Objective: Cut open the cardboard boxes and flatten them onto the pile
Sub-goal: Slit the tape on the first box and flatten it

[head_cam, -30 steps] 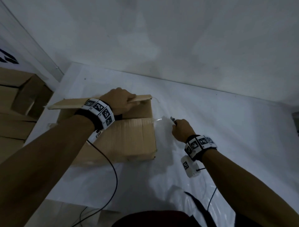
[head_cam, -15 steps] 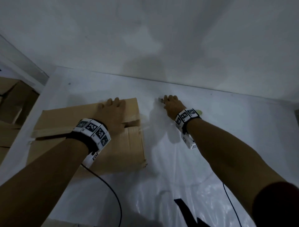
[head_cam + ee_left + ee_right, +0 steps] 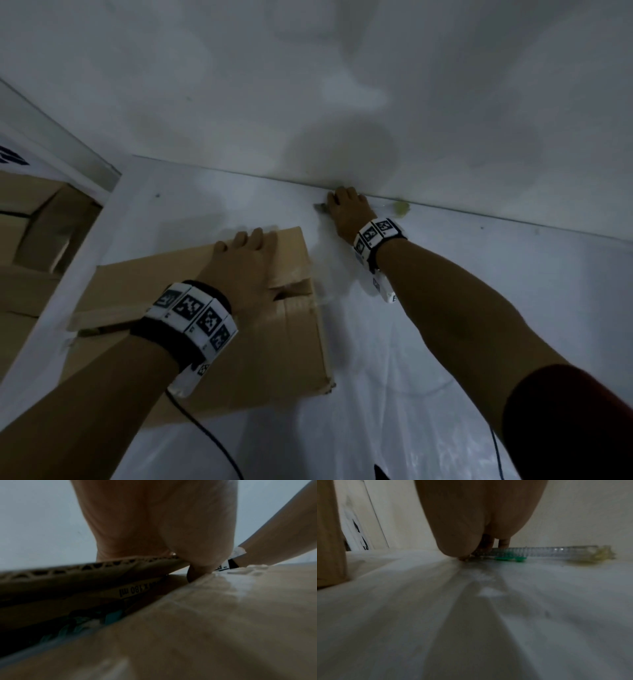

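Note:
A brown cardboard box (image 3: 246,346) lies on the white table (image 3: 479,308), its top flaps split apart. My left hand (image 3: 248,253) rests flat on the far flap with straight fingers; the left wrist view shows the palm (image 3: 163,527) over that flap's corrugated edge (image 3: 77,569). My right hand (image 3: 346,209) is stretched to the table's far edge by the wall. It holds a clear box cutter (image 3: 547,552) with a green slider, which lies on the table along the wall. The cutter's blade (image 3: 320,206) pokes out left of the hand.
Flattened cardboard (image 3: 30,246) is piled left of the table, lower down. A white wall (image 3: 308,85) closes off the table's far side. Wrist-camera cables (image 3: 205,438) trail over the near table. Wrinkled plastic sheeting covers the table top.
My right hand has carried the cutter from beside the box to the far table edge by the wall. My left hand went from gripping the raised flap to lying flat on it.

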Tool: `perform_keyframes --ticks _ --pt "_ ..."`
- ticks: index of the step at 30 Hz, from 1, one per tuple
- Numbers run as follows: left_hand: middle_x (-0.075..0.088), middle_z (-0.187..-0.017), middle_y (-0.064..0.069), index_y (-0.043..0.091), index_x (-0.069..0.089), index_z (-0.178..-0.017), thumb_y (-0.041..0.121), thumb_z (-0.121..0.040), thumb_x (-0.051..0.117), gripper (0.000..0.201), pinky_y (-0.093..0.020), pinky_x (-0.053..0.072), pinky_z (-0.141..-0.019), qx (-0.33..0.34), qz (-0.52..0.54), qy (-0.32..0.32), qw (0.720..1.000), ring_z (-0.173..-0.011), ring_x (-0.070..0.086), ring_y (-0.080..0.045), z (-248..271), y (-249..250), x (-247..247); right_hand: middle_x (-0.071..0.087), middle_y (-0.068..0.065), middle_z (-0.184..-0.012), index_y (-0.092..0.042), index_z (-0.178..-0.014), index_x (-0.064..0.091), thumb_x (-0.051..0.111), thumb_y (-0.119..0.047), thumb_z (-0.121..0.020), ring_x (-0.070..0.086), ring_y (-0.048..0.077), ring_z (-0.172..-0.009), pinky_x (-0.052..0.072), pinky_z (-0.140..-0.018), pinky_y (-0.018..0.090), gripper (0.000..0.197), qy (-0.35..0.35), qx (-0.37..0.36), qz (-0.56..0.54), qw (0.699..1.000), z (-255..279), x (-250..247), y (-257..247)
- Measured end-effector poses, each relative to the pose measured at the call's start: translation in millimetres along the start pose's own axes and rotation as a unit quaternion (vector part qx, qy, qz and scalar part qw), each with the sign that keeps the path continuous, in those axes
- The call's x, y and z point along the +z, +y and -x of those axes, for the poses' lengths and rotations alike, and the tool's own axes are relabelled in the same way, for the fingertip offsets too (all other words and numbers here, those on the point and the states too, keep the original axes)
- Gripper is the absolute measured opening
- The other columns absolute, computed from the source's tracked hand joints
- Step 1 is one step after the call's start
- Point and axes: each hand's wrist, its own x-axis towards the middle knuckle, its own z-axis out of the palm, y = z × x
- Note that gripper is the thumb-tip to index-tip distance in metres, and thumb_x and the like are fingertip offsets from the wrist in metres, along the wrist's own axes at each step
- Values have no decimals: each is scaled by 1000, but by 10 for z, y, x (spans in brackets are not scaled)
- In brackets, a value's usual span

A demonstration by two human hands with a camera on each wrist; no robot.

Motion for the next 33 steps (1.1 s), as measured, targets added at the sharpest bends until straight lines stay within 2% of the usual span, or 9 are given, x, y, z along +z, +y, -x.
perform_keyframes --ticks 5,9,13,16,18,22,25,31,33 --pt "26 -150 -9 15 14 -148 65 -86 48 87 -51 34 -104 -2 17 -6 1000 -133 33 -32 -9 -11 -38 52 23 -122 2 -119 57 47 -14 -96 46 37 -116 39 -90 44 29 97 30 -108 989 172 -4 -14" --pt "43 -140 -14 11 29 -146 32 -90 54 65 -41 42 -98 7 53 -14 998 -122 47 -32 -2 -23 -208 56 13 -66 -3 -62 55 49 -28 -100 51 23 -61 33 -59 29 46 177 56 -295 937 600 -392 -232" --pt "68 -88 -11 10 70 -87 39 -92 59 32 -29 49 -66 -23 103 68 992 -74 61 -26 19 -147 -607 52 9 -51 -7 -54 50 51 -37 -98 51 24 -48 43 -51 36 53 236 35 -353 905 1140 -873 -733" --pt "52 -58 -9 10 50 -55 36 -88 67 45 -25 39 -52 -20 128 109 986 -52 49 -23 71 -345 -820 50 1 -55 -26 -58 50 54 -36 -96 47 22 -50 39 -51 37 39 161 -58 -304 937 1509 -1200 -1202" --pt "52 -58 -10 10 44 -52 30 -87 69 48 -28 41 -55 -7 140 112 984 -54 52 -24 129 -505 -894 66 9 -95 -15 -93 70 60 -42 -90 60 27 -83 47 -72 39 28 18 -124 -238 963 1623 -1301 -1500" --pt "60 -70 -9 8 54 -57 19 -89 67 37 -26 39 -60 -9 141 113 983 -64 55 -24 290 -906 -864 36 8 -149 -26 -148 30 78 -49 -72 38 31 -133 35 -108 46 94 -213 -101 -71 969 1500 -1123 -2030" --pt "56 -72 -8 5 56 -61 10 -89 64 30 -22 35 -60 -40 166 170 971 -67 52 -22 399 -1337 -772 52 4 -133 -26 -136 46 71 -40 -80 49 28 -123 39 -101 45 63 -195 -91 30 976 1391 -1064 -2211" --pt "36 -60 -5 16 40 -55 -3 -95 48 45 -16 29 -37 -173 197 246 933 -53 33 -18 746 -2307 -635 59 10 -77 -14 -72 61 67 2 -70 59 31 -74 45 -70 41 17 78 -130 95 984 1318 -1588 -1977" --pt "51 -76 -15 9 56 -80 -2 -93 51 18 -27 42 -57 -209 191 220 934 -65 48 -26 914 -2581 -545 56 14 -78 -9 -70 59 64 14 -65 58 33 -71 47 -59 40 24 44 -83 68 993 1329 -1624 -1828"
